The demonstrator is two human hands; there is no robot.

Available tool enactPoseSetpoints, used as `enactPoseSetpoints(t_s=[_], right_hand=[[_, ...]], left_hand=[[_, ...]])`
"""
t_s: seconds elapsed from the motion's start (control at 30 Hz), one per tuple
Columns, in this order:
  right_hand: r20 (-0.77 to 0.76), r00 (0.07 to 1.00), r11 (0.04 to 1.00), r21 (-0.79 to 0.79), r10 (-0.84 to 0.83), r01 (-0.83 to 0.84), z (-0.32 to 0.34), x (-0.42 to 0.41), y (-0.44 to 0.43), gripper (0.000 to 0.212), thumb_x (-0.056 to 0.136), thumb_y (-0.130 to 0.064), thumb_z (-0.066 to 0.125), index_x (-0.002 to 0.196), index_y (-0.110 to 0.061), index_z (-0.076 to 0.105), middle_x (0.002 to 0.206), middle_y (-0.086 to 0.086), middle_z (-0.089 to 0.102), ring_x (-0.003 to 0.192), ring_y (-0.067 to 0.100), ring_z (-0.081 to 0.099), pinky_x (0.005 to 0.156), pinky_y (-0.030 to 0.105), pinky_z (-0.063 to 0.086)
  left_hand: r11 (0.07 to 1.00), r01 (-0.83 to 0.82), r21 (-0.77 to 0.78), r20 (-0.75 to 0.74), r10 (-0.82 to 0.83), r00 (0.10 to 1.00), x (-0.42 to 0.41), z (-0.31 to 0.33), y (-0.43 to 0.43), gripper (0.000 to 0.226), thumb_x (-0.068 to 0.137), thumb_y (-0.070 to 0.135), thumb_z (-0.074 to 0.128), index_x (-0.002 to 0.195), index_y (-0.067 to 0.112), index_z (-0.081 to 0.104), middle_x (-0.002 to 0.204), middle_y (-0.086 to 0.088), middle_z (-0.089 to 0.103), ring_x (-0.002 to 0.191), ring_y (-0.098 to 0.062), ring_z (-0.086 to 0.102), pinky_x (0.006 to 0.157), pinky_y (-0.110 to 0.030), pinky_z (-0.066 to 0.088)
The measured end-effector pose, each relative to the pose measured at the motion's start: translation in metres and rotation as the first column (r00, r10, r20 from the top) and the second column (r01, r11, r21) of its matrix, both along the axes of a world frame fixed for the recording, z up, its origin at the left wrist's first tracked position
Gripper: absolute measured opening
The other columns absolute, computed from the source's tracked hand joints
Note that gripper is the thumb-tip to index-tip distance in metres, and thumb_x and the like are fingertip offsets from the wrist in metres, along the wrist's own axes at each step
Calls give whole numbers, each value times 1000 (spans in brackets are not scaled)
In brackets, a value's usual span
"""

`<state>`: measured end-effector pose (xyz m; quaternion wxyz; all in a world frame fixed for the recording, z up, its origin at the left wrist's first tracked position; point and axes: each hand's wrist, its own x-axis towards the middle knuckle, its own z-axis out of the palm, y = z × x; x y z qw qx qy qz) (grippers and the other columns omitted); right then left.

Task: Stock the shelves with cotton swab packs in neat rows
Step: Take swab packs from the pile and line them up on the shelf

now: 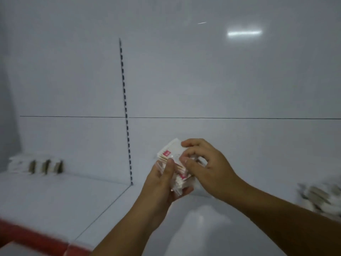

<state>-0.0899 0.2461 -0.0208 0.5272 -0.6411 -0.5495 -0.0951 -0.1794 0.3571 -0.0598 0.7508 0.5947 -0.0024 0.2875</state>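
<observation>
White and red cotton swab packs (170, 153) sit in a stack between our hands, just above the shelf (55, 196). Our left hand (162, 183) curls round the stack from below. Our right hand (208, 163) pinches the top packs. Far left, a row of packs (36, 166) stands by the back wall. A blurry pile (321, 198) lies on the right.

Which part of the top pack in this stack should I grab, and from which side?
Pinch the top pack by its raised far edge, coming from the right with the right hand. The left hand cups the tilted, fanned stack from the near left, so that edge likely sits free.
</observation>
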Motion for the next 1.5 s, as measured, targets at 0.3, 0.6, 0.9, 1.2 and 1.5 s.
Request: enactPoseSetpoints(t_s=[0.3,0.6,0.9,1.2,1.5], right_hand=[[-255,915,910,-195,313,-365,-26,-116,189,42,86,-13,66,110,-44,50,109,-16,58,89,-1,61,76,17,52],[-455,813,733,-399,363,-551,-57,-137,342,47,82,-2,70,121,-24,56,101,7,59,78,14,67,66,25,54],[-584,736,681,-386,342,-622,-78,-118,509,35,79,-4,75,96,-6,45,102,5,73,81,22,69,58,26,51],[-61,988,927,-358,-143,112,-113,-89,634,37,73,-20,77,80,-25,41,82,-4,60,63,7,53,49,18,39],[368,867,801,-372,-336,469,-127,-105,678,59,69,-65,66,109,-24,52,108,-9,38,87,9,47,68,22,40]], left_hand=[[964,-257,-64,-175,243,954,-179,-44,170,59,64,2,78,118,16,59,107,-15,72,92,-36,71,63,-37,58],[935,-346,-72,-264,317,911,-236,-74,298,60,67,7,83,122,7,59,113,-20,69,104,-41,66,94,-63,46],[953,-279,115,-424,301,854,-256,-68,485,49,76,-10,71,110,25,68,108,-9,72,98,-33,69,79,-53,57],[926,-377,-25,-430,331,840,-263,-81,645,40,82,-4,62,114,19,64,104,-13,73,90,-32,72,59,-38,57],[992,126,-2,-477,-111,872,-228,-71,742,46,69,7,77,112,22,68,114,-19,68,98,-37,68,64,-40,58]])
